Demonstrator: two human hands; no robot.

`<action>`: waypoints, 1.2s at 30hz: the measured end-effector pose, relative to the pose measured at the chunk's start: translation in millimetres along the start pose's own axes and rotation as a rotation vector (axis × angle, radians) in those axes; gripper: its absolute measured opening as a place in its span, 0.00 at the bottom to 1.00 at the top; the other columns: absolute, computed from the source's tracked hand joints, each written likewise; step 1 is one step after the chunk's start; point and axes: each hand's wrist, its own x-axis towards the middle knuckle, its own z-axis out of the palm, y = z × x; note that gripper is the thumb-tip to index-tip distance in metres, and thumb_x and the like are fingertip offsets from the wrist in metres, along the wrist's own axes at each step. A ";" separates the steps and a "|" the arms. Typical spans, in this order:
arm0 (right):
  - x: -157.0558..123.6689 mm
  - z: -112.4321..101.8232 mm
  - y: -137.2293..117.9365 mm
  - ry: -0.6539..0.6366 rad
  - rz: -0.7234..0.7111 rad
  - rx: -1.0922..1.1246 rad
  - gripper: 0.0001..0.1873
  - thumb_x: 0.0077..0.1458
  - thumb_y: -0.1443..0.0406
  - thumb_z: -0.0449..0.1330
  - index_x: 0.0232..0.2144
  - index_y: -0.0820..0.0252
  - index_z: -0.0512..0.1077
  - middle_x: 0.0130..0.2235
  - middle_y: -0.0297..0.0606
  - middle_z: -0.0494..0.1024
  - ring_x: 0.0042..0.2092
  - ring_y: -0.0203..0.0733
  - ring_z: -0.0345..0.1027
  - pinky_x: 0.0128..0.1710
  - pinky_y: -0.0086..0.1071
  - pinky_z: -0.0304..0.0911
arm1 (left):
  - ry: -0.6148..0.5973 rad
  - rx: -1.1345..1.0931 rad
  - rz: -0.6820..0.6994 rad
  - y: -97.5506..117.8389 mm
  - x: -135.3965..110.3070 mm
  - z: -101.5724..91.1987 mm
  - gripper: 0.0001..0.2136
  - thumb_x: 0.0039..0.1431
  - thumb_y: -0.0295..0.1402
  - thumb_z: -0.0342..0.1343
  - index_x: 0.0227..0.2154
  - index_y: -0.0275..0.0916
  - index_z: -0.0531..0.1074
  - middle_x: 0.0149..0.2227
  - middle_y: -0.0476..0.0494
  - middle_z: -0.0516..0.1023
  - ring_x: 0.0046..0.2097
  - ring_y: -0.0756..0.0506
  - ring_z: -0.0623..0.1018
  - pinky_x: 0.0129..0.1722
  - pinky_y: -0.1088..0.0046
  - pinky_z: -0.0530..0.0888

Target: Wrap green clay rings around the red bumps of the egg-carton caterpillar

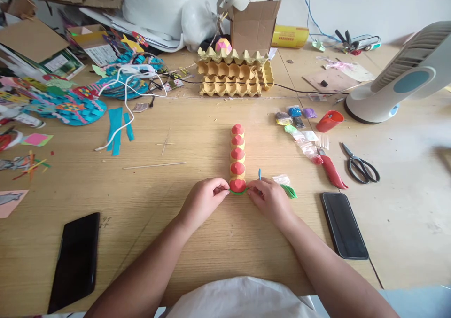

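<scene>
Green strip at the near end of a red-topped row

Item: row of red-topped cups (pixel 237 154), centre of the frame, upright to the view. Green strip (pixel 238 193): along its lowest cup. Left hand (pixel 204 197) and right hand (pixel 272 199): each apparently pinching one strip end, though fingertips partly hide it. Step, as judged: fitting the strip. Next move seems to call for even, light pressure. Green packet (pixel 289 191): right of centre.

From where I stand, the left forearm (pixel 151 257) and right forearm (pixel 326 257), both bare, slant inward over the bench's (pixel 211 257) near edge; left hand (pixel 207 193) and right hand (pixel 269 198) face each other, fingers pinched.
</scene>
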 end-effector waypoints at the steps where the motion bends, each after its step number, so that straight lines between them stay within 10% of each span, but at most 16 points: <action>1: 0.2 0.0 -0.1 0.001 0.001 0.004 0.09 0.60 0.73 0.65 0.41 0.58 0.81 0.34 0.37 0.80 0.34 0.43 0.72 0.35 0.33 0.62 | 0.001 -0.006 -0.001 -0.3 0.2 0.1 0.02 0.61 0.31 0.59 0.34 0.42 0.77 0.33 0.48 0.83 0.36 0.46 0.80 0.38 0.72 0.74; 36: -2.6 -0.7 0.5 0.101 0.025 0.047 0.03 0.61 0.69 0.62 0.35 0.57 0.75 0.33 0.36 0.80 0.34 0.43 0.71 0.35 0.33 0.60 | 0.077 0.074 0.012 -2.3 1.7 -2.8 0.03 0.61 0.33 0.59 0.35 0.42 0.77 0.33 0.48 0.82 0.34 0.46 0.79 0.37 0.71 0.73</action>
